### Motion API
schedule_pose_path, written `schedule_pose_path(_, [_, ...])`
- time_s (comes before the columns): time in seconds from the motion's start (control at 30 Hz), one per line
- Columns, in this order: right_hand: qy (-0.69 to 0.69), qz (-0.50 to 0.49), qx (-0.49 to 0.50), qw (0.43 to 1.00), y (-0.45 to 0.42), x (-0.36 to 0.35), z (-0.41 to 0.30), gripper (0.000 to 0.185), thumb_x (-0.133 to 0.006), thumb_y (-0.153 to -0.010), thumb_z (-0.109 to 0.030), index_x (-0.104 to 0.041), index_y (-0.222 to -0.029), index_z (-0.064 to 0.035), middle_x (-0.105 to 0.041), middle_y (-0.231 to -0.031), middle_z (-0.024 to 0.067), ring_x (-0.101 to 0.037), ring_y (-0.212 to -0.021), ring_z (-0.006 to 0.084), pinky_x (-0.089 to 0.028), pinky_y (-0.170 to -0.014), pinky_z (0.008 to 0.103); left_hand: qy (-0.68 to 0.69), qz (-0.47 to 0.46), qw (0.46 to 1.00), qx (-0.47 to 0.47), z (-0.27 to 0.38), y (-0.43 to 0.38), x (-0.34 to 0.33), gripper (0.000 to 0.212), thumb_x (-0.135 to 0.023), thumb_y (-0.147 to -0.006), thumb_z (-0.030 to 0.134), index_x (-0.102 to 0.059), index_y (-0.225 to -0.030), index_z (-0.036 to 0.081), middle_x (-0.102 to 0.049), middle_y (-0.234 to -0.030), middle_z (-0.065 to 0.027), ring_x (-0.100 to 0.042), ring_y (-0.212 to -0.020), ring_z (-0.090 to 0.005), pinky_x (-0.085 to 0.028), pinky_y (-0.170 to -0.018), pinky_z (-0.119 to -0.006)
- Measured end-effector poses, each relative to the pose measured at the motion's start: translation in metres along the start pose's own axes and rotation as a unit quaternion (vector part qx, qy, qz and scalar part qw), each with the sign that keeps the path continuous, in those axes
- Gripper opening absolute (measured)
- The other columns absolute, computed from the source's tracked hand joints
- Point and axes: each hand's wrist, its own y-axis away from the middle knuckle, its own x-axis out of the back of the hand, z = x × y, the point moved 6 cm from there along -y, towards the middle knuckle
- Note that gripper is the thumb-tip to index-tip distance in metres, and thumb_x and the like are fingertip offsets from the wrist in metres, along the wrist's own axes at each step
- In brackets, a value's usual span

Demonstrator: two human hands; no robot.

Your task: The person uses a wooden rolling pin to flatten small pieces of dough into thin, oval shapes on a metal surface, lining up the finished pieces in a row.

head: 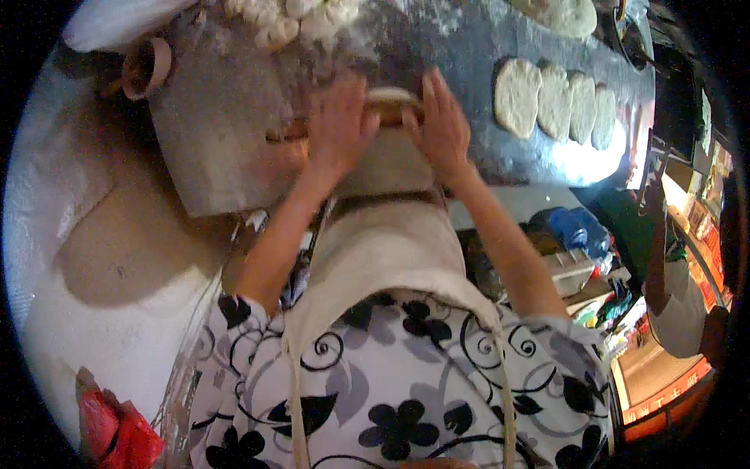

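Observation:
Both of my hands lie on a wooden rolling pin at the middle of the work surface. My left hand presses near one end, its fingers stretched forward. My right hand rests at the other end, fingers also extended. A pale piece of dough shows just beyond the pin, between the hands; most of it is hidden. Several flattened oval doughs lie in an overlapping row to the right.
Lumps of dough sit at the far side amid scattered flour. A ring-shaped object stands at the left corner. More flat dough lies at the far right. A person is at the right edge. Shelves below hold assorted goods.

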Motion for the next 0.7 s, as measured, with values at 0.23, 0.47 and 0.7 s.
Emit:
schedule_pose_path(0.23, [0.08,0.164,0.068,0.981,-0.06,-0.014,0.001,0.055,-0.067,-0.088,-0.048,-0.059,-0.13,-0.0121,-0.059,-0.133,0.0117,-0.058,-0.12,0.0337,-0.051,-0.095,0.0464,-0.043,0.093,0.995,-0.011,-0.018,-0.047,-0.004,0.063,-0.059,-0.093,0.046,-0.047,-0.142,0.008,-0.05,-0.144,-0.0141,-0.048,-0.131,-0.0334,-0.034,-0.112,-0.052])
schedule_pose_path(0.47, [-0.116,-0.137,-0.18,0.967,-0.005,0.017,0.001,0.033,-0.067,-0.087,-0.037,-0.071,-0.099,-0.0064,-0.064,-0.107,0.0136,-0.063,-0.101,0.0338,-0.051,-0.085,0.043,0.07,0.039,0.992,-0.092,0.009,0.092,-0.009,0.053,-0.07,-0.086,0.032,-0.054,-0.134,0.013,-0.059,-0.122,-0.0093,-0.057,-0.114,-0.0275,-0.042,-0.099,-0.047])
schedule_pose_path(0.7, [-0.096,-0.114,-0.028,0.988,0.031,0.006,-0.043,0.042,-0.061,-0.092,-0.038,-0.062,-0.123,-0.0098,-0.06,-0.129,0.0167,-0.052,-0.126,0.0381,-0.042,-0.105,0.0489,0.064,-0.022,0.991,-0.114,0.007,0.081,0.009,0.054,-0.067,-0.092,0.029,-0.05,-0.142,0.018,-0.058,-0.126,-0.013,-0.057,-0.115,-0.0353,-0.044,-0.099,-0.052])
